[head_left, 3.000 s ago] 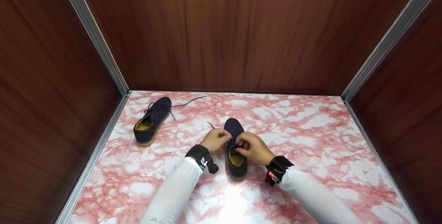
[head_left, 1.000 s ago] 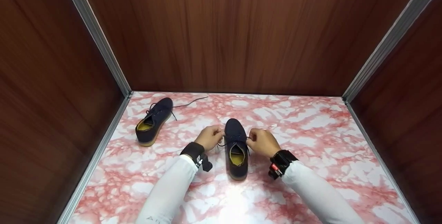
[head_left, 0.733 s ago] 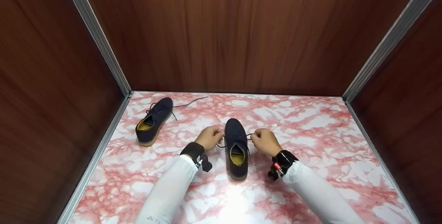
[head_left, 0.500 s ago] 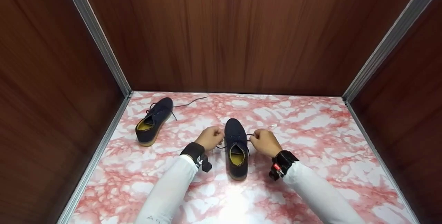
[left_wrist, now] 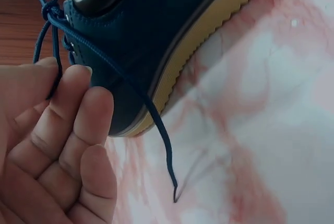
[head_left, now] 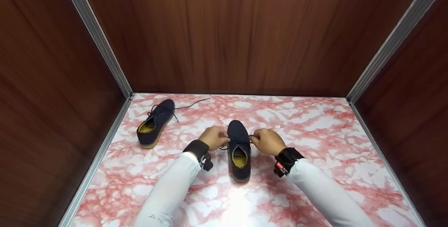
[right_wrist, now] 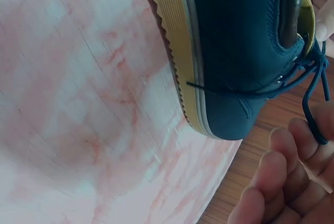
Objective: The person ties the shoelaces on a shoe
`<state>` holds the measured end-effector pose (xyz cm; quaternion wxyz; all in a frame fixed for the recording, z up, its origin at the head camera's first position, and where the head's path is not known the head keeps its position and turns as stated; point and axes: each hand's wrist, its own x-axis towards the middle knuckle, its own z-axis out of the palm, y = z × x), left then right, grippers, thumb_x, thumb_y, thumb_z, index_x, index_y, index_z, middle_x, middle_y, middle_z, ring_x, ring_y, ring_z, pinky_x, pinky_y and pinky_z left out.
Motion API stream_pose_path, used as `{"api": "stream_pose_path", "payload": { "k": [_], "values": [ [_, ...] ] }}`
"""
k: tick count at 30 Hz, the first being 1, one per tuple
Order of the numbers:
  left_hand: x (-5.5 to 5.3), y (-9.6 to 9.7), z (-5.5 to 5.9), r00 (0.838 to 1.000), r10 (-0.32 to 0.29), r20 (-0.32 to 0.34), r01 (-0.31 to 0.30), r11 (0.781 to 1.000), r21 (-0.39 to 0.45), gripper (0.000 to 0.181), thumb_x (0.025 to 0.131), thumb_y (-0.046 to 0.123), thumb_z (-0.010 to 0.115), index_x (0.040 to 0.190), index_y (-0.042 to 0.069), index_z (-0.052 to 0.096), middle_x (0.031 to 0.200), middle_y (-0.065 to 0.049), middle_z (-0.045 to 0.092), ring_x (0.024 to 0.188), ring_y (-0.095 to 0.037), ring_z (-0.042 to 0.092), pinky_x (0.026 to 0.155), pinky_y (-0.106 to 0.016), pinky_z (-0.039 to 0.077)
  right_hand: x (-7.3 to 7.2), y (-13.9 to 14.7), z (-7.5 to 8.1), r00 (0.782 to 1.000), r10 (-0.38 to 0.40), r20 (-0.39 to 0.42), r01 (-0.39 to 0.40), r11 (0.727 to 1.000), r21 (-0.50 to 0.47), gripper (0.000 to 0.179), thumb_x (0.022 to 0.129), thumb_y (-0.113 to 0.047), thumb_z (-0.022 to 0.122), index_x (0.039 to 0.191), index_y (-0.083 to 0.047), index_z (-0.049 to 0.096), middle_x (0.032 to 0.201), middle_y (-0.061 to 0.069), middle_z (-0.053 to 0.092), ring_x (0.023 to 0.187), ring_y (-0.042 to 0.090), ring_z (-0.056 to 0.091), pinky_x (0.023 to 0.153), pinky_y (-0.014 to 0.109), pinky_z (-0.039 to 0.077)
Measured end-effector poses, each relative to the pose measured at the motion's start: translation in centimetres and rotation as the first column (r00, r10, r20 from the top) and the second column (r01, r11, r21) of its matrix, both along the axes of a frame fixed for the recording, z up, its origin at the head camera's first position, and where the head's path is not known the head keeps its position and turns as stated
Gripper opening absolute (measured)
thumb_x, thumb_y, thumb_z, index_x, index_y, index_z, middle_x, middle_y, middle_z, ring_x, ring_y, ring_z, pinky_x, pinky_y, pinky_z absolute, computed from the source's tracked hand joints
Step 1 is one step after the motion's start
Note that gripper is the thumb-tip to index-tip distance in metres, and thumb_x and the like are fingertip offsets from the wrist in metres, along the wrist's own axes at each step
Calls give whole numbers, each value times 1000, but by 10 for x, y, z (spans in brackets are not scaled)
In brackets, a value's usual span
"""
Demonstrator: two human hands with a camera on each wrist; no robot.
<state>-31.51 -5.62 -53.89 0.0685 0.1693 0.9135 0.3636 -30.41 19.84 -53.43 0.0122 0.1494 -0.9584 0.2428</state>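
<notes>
A navy shoe (head_left: 236, 128) with a yellow lining and ribbed yellow sole stands toe-away between the hands. In the left wrist view its blue shoelace (left_wrist: 112, 62) is tied in a knot (left_wrist: 50, 11) at the throat, with one loose end hanging down the side. My left hand (head_left: 212, 138) pinches a loop of that lace between thumb and forefinger on the shoe's left. On the other side my right hand (head_left: 268, 142) pinches the opposite lace loop (right_wrist: 308, 106). A second loose lace end lies across the shoe's side in the right wrist view.
A matching navy shoe (head_left: 150, 137) stands at the back left, its untied lace (head_left: 190, 106) trailing right over the red-and-white marbled surface (head_left: 315, 136). Brown wood-grain panels (head_left: 231, 38) with grey metal corner posts (head_left: 101, 41) enclose the left, back and right.
Three seconds ago both hands were together over the laces; they have since parted to either side, drawing the loops outward. In the last half second both have come slightly nearer the shoe.
</notes>
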Motion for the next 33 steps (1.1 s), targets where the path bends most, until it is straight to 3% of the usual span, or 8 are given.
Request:
{"api": "stream_pose_path", "payload": {
  "k": [6, 10, 18, 23, 29, 33],
  "values": [
    [-2, 1, 5, 999, -14, -50, 11, 998, -57, 19, 93, 19, 78, 76, 10, 78, 70, 0, 74, 63, -4, 56, 69, -22, 47, -3, 5, 0, 991, -53, 119, 61, 996, -63, 45, 104, -31, 53, 65, -13, 67, 59, -5, 60, 57, 14, 53, 60, 30, 41],
    [-2, 2, 5, 997, -32, -67, 26, 997, -78, 22, 94, 17, 77, 74, 9, 75, 68, 1, 71, 62, -5, 54, 69, -23, 47, -3, 10, 0, 975, -87, 203, 108, 990, -96, 40, 100, -26, 51, 69, -10, 71, 61, -3, 64, 57, 14, 54, 57, 28, 40],
    [-3, 2, 5, 995, -70, -71, 59, 988, -140, 23, 96, 17, 75, 77, 4, 76, 69, -1, 73, 62, -5, 55, 69, -23, 46, -5, 17, -2, 980, -71, 183, 92, 990, -104, 41, 102, -24, 52, 66, -13, 67, 61, -4, 57, 56, 14, 47, 57, 28, 38],
    [-3, 0, 6, 997, -59, -56, 49, 985, -165, 23, 98, 18, 73, 78, 8, 68, 72, -1, 76, 64, -7, 61, 73, -26, 50, -7, 20, -5, 973, -110, 202, 142, 978, -153, 43, 101, -24, 48, 66, -10, 68, 58, -4, 57, 53, 12, 48, 55, 27, 38],
    [-3, -2, 6, 998, -53, -39, 45, 984, -174, 24, 99, 19, 72, 77, 10, 67, 72, -1, 77, 66, -9, 62, 78, -29, 52, -8, 23, -11, 968, -132, 212, 174, 965, -195, 45, 101, -24, 44, 60, -15, 61, 56, -6, 52, 52, 11, 46, 55, 26, 36],
    [-3, -2, 6, 999, -50, -21, 45, 982, -182, 24, 100, 20, 71, 78, 11, 66, 71, 0, 75, 65, -8, 59, 77, -28, 50, -8, 25, -12, 953, -161, 255, 228, 939, -259, 47, 101, -25, 43, 57, -18, 56, 55, -6, 50, 50, 12, 44, 53, 26, 35]
  ]
}}
